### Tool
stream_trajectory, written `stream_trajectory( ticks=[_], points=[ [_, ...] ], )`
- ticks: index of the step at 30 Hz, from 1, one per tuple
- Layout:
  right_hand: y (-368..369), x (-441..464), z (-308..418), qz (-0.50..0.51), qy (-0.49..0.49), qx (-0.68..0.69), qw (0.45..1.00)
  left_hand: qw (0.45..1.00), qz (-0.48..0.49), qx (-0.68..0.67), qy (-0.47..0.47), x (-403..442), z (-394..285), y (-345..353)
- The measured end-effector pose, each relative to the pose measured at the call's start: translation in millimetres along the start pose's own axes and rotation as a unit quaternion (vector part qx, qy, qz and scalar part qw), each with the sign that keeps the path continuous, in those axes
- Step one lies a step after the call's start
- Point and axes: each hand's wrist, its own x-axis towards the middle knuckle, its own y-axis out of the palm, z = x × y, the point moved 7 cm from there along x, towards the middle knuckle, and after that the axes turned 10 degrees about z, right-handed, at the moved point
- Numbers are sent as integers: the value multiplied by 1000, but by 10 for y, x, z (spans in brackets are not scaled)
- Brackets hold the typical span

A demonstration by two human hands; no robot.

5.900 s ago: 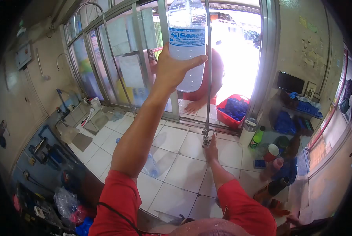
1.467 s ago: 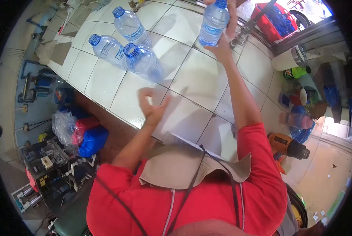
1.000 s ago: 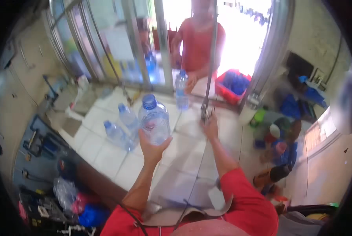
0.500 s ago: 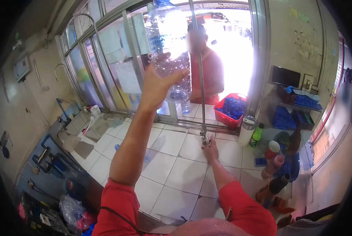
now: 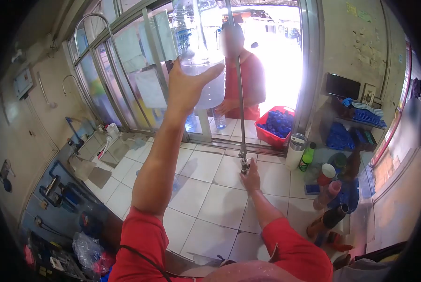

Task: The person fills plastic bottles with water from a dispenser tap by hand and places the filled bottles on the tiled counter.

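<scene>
Filling seems underway: bottle [image 5: 212, 95] gripped by left hand [image 5: 185, 88], valve [image 5: 244, 164] near the bench's [image 5: 220, 202] far edge touched by right hand [image 5: 251, 180] (grip unclear); timely shutoff seems needed.

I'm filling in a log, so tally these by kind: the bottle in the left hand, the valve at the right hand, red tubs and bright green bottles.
Bottle in left hand: 1
Valve at right hand: 1
Red tub: 1
Bright green bottle: 1
Total: 4
</scene>
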Motion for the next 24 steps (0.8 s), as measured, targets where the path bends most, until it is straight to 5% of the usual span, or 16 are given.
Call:
stream_trajectory(
  ticks=[24],
  points=[
    [-9, 95, -69, 72, 91, 22, 993, 999, 9, -39, 28, 30, -46, 16]
  ],
)
